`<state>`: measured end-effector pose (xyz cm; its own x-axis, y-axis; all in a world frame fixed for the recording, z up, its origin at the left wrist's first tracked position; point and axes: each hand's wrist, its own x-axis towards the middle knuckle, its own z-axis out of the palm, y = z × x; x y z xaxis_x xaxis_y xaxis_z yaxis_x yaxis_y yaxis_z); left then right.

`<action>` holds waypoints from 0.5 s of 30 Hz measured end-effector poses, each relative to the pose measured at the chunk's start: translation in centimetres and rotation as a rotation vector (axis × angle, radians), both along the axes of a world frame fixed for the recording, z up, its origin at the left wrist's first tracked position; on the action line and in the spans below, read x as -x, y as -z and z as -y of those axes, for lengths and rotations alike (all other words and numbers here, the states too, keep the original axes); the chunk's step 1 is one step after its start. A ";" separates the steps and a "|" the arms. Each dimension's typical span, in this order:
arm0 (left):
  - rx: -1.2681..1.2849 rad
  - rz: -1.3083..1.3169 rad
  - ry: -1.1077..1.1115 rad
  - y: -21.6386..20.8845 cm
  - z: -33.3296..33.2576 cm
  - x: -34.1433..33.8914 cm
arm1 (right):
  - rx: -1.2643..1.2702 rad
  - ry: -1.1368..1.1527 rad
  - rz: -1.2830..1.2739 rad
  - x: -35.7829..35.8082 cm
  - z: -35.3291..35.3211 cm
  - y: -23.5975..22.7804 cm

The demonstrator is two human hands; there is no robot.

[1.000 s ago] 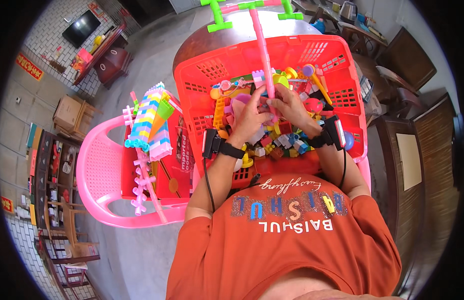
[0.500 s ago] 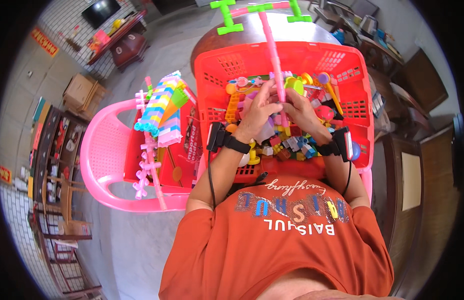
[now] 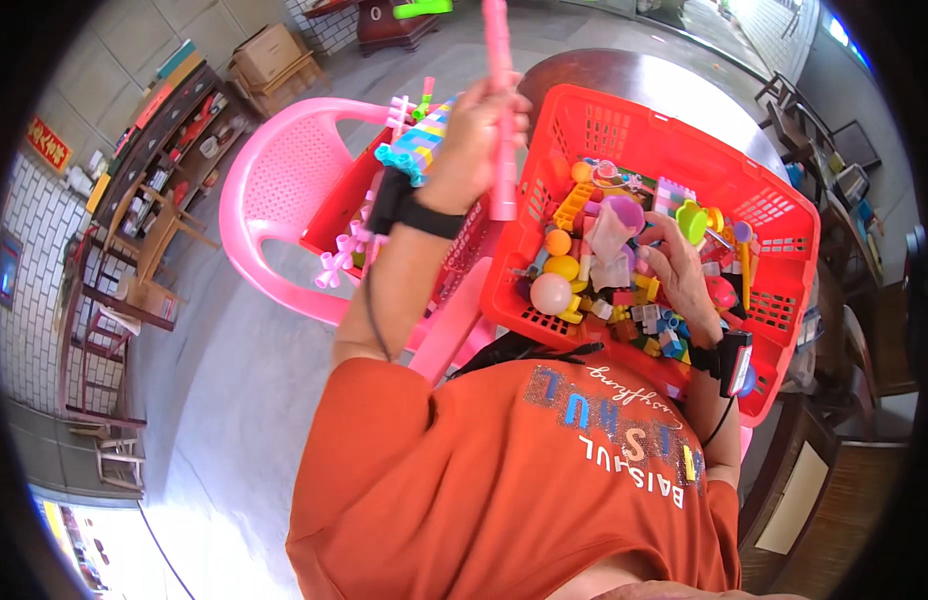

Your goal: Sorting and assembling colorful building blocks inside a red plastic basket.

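Observation:
My left hand point(image 3: 476, 145) is closed around a long pink toy tube point(image 3: 500, 165) and holds it upright beside the left wall of the red plastic basket point(image 3: 674, 130). A bright green connector piece point(image 3: 424, 8) shows at the top edge, where the upper end of the tube leaves the picture. My right hand point(image 3: 681, 275) is over the toys in the basket, its fingers loosely bent and apart. Near its fingertips lie a purple cup point(image 3: 624, 214) and a translucent pale block point(image 3: 609, 235). I see nothing gripped in that hand.
A pink plastic chair point(image 3: 269, 195) stands at the left, bearing a red container point(image 3: 334, 215) and a pastel block build point(image 3: 421, 140) partly behind my left arm. Under the basket is a round dark table point(image 3: 574, 68). A pale ball point(image 3: 551, 294) and several blocks fill the basket.
My left hand has carried the pink tube leftward out of the basket. My right hand has let go of the tube and stays over the toys. The whole view has turned left.

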<state>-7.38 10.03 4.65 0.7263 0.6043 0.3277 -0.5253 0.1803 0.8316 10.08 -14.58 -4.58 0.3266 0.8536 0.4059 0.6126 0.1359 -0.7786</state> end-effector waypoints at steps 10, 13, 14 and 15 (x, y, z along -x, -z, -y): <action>0.040 -0.411 -0.391 6.1 -8.8 19.0 | 0.105 -0.048 0.149 1.0 0.0 -0.3; 0.141 -0.467 -0.497 8.0 -9.5 20.3 | 0.163 -0.066 0.182 1.4 -0.2 -0.4; 0.147 -0.466 -0.499 8.4 -9.8 20.4 | 0.167 -0.070 0.184 1.3 -0.3 -0.4; 0.160 -0.467 -0.507 8.4 -9.7 20.5 | 0.160 -0.080 0.203 1.3 -0.4 -0.3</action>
